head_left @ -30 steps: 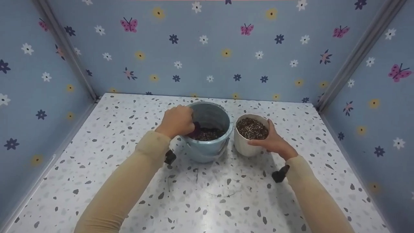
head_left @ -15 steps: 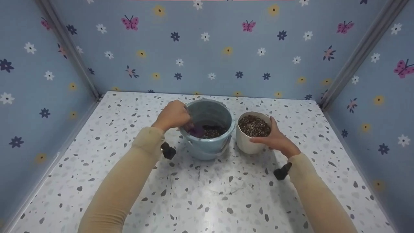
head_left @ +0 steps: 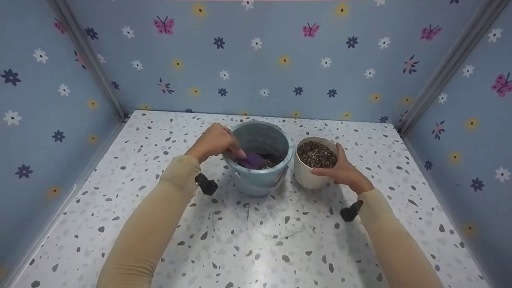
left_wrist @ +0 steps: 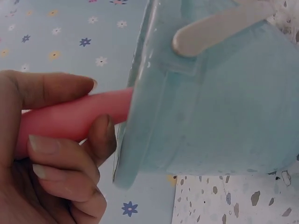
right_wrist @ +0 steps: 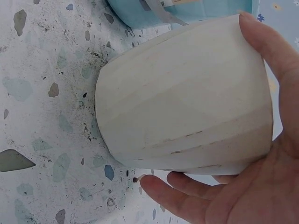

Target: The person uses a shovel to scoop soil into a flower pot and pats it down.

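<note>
In the head view my left hand [head_left: 216,142] reaches over the left rim of a light blue bucket [head_left: 256,179]. It grips a small trowel whose purple blade [head_left: 254,161] is inside the bucket, over dark, speckled soil [head_left: 273,162]. The left wrist view shows thumb and fingers round its pink handle [left_wrist: 74,114], with the blade hidden behind the bucket wall. Just right of the bucket stands a white flower pot [head_left: 307,178], filled near the rim with soil [head_left: 318,156]. My right hand [head_left: 347,174] holds this pot from the right, its thumb across the front near the rim.
Bucket and pot stand close together on a white speckled tabletop [head_left: 272,248]. A pale bail handle [left_wrist: 210,35] hangs down the bucket's outside. Blue flowered panels [head_left: 276,56] enclose the back and both sides. Small dark crumbs [right_wrist: 91,107] lie by the pot's base.
My left hand has shifted, and the purple blade has come into fuller view, moving right inside the bucket. The right hand keeps its hold on the pot. The head view has shifted slightly.
</note>
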`<state>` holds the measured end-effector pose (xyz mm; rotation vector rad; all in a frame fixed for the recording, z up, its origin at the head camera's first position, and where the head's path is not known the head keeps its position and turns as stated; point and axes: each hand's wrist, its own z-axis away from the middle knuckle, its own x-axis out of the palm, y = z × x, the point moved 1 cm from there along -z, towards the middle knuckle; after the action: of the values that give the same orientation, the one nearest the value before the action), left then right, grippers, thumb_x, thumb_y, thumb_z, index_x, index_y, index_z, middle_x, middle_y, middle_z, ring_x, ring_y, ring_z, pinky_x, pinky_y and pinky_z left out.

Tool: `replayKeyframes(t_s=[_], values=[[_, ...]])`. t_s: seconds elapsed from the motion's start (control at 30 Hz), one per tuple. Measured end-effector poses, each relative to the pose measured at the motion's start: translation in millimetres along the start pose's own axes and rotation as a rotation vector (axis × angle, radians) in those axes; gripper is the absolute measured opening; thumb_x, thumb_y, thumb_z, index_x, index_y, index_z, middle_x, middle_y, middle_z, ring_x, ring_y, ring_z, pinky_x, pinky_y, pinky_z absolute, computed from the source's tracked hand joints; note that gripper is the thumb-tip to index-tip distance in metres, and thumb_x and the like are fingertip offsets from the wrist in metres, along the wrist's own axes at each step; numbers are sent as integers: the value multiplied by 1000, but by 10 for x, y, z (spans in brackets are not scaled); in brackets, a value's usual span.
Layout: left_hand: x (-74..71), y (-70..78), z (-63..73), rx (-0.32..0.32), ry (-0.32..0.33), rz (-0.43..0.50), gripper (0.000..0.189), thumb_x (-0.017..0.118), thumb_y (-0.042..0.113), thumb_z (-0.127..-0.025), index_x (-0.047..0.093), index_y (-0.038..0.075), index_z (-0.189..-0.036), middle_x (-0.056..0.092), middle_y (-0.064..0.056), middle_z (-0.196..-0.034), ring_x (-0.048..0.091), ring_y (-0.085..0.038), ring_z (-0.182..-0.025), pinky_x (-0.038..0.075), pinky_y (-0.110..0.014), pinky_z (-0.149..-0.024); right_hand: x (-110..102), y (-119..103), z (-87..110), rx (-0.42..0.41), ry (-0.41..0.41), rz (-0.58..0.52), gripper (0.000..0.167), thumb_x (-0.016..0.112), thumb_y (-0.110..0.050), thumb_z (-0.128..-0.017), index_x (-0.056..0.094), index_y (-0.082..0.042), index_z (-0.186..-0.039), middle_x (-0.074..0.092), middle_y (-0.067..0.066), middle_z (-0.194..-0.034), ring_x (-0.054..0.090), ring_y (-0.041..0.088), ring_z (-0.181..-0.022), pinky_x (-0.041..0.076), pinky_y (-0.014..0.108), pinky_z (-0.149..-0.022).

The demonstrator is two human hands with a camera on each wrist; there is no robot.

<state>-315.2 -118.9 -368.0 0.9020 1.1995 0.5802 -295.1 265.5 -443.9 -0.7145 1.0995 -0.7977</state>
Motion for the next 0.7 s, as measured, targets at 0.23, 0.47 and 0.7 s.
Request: replayKeyframes(t_s=[0.23, 0.47, 0.7], values=[[-8, -51, 13, -28, -8, 51, 13, 70, 15, -78, 81, 13, -83, 75, -2, -81, 47, -12, -52, 29, -27, -47, 4, -17, -4, 13, -1, 29, 142, 85, -56, -70, -27, -26, -152, -12, 18, -163, 15, 43, -145, 39, 57, -102], [14, -102, -4, -98, 8, 196, 13, 66, 11, -81, 78, 7, -82, 76, -6, -84, 27, -9, -43, 22, -25, -41, 0, -22, 4, 5, -4, 46, 142, 84, -56, -71, -29, -25, -152, -13, 20, -163, 14, 44, -145, 38, 57, -103], [58, -144, 19, -106, 37, 241, 16, 65, 13, -83, 79, 7, -89, 76, -5, -86, 28, -8, -41, 23, -24, -41, 6, -28, 22, -3, -8, 40, 142, 84, -55, -72, -29, -25, -152, -12, 21, -162, 14, 45, -145, 38, 58, -103]])
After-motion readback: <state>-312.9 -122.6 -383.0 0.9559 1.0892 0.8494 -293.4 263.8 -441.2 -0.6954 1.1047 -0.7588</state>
